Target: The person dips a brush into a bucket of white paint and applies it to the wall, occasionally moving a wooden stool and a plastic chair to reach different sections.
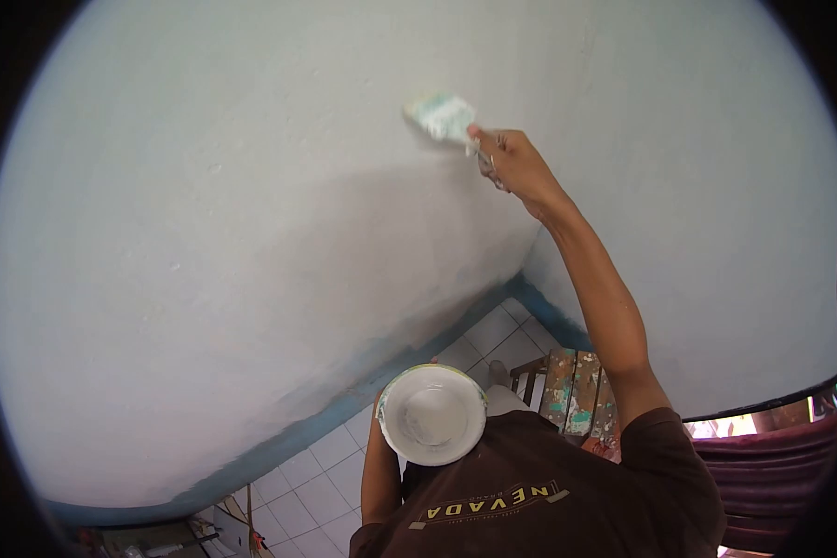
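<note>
My right hand (507, 166) is raised and closed around the handle of a wide paintbrush (442, 116). White and pale green paint coats the brush, whose bristle end points up and left, close against the pale wall (251, 186). Low in front of my chest is a round white bowl (482, 423) with whitish paint (432, 414) in the bottom and green-yellow smears on its rim. My left forearm (379, 474) runs up beside the bowl, and the left hand supports it from beneath, mostly hidden by it.
A blue painted band (344, 400) runs along the wall's foot and into the corner. Below are white floor tiles (321, 484). A paint-spattered wooden bench (567, 391) stands at my right, near a dark red curtain (772, 470). Assorted items (149, 535) lie at lower left.
</note>
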Tool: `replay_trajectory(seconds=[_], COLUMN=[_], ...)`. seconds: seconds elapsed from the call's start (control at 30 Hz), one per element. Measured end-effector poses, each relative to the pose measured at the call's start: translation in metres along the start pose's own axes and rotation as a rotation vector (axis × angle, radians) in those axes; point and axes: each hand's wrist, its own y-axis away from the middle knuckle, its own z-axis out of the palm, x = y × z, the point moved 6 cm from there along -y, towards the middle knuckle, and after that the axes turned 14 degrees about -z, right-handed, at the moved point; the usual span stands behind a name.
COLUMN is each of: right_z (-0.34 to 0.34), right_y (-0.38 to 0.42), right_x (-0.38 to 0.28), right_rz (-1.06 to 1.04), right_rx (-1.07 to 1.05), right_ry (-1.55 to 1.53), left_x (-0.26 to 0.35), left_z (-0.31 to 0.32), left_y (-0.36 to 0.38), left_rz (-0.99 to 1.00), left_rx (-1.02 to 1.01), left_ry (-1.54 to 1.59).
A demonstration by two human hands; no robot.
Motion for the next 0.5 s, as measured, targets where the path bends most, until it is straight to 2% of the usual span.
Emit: replay_trajectory(seconds=[0.03,0.1,0.13,0.2,0.27,0.33,0.37,0.43,0.5], right_z=[0.005,0.01,0.02,0.048,0.071,0.08,0.077,0.08,0.073], right_y=[-0.001,-0.003,-0.005,0.009,0.049,0.087,0.094,0.116,0.097], right_x=[0.0,0.006,0.036,0.116,0.181,0.219,0.241,0.292,0.276], right_rz=[-0.002,-0.132,-0.179,-0.236,0.044,0.192,0.192,0.492,0.476], right_rx=[0.001,0.159,0.179,0.183,0.053,0.017,0.014,-0.186,-0.155], right_ry=[0.0,0.091,0.223,0.21,0.14,0.109,0.105,0.171,0.135], left_x=[-0.002,-0.001,0.0,0.0,0.0,0.001,0.001,0.001,0.001], left_z=[0.004,0.008,0.009,0.011,0.012,0.013,0.013,0.013,0.013], left_y=[0.003,0.006,0.006,0.006,0.007,0.007,0.007,0.007,0.007], left_rz=[0.009,0.018,0.021,0.026,0.034,0.043,0.05,0.06,0.052], left_rx=[0.038,0.078,0.081,0.085,0.089,0.093,0.097,0.108,0.126], left_ry=[-0.04,-0.087,-0.098,-0.116,-0.134,-0.148,-0.154,-0.164,-0.175])
